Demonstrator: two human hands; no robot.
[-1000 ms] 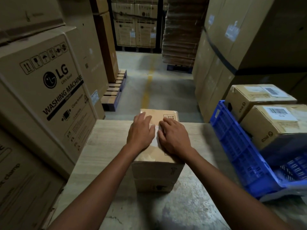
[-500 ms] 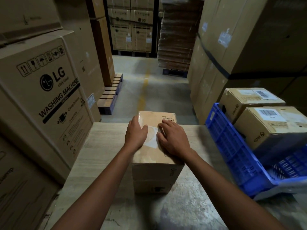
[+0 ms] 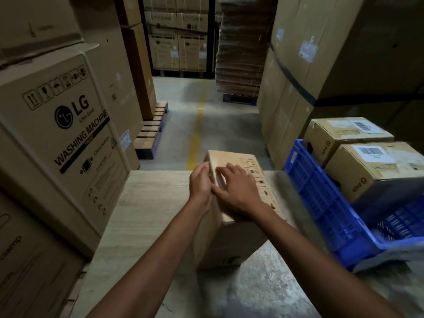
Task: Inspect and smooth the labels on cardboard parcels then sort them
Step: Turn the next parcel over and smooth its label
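in the middle of the frame the parcel stands tilted on the table. the left hand grips its upper left edge with curled fingers. the right hand lies flat on its top, fingers spread. at right a blue crate holds two boxes.

parcel on table | crate right | boxes in crate
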